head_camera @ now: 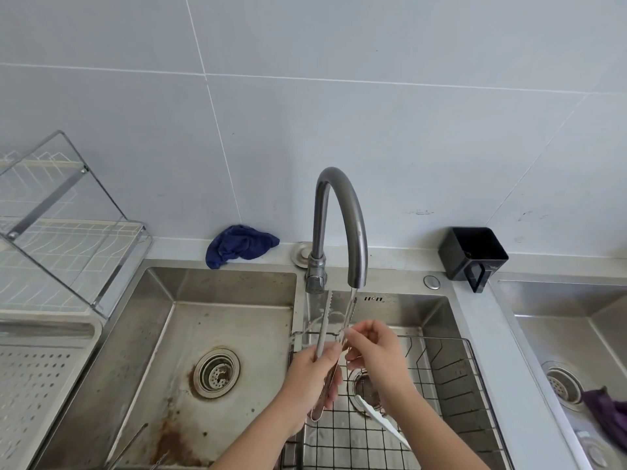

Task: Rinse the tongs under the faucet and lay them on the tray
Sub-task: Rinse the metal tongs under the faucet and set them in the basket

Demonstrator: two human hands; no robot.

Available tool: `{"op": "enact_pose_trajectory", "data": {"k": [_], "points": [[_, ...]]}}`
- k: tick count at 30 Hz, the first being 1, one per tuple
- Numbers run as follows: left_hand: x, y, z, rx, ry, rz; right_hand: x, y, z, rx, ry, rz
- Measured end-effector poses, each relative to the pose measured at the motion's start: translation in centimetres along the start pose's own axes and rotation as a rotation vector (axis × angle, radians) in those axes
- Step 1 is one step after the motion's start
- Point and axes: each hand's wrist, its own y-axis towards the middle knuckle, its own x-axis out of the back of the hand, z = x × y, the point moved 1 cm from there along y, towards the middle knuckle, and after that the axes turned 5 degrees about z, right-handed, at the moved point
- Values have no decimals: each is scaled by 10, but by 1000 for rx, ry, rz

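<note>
While water runs from the curved grey metal faucet (359,232) at mid-view, the left hand (310,378) holds the slim steel tongs (323,334) just below the spout, toward 6 o'clock, its fingers curled tight round their lower, hinged half. The right hand (373,351) pinches the tongs' right arm between thumb and forefinger (363,329), with its other fingers loosely bent. The two toothed tips stand apart and point to 12 o'clock, the right one in the stream.

One pair of tongs, two hands, three steel sink basins (237,320), three round drains (217,373) and two cloths show: a crumpled blue cloth (241,244) at 9 o'clock of the faucet and a purple cloth (607,415) at 4 o'clock. A pale perforated tray (34,385) lies at 8 o'clock, cut off by the frame's edge. A black wire rack (441,339) sits in the middle basin. The drain there is partly hidden behind the right wrist, and a white item under that forearm is hard to make out.
</note>
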Motion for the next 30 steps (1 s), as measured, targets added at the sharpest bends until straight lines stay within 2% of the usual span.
{"op": "enact_pose_trajectory", "data": {"k": [7,15,19,24,30], "points": [[-1,-5,5,-36,164,-76,-8,12,5,76,-114,-45],[10,-22,9,-111,442,-201,-27,21,11,15,-174,-110],[18,-29,12,-95,426,-213,-34,17,5,-39,-120,24],[17,-37,3,-60,412,-158,-33,18,10,-34,-102,0],[20,-41,-4,-13,362,-149,-32,15,12,-85,-79,129]]}}
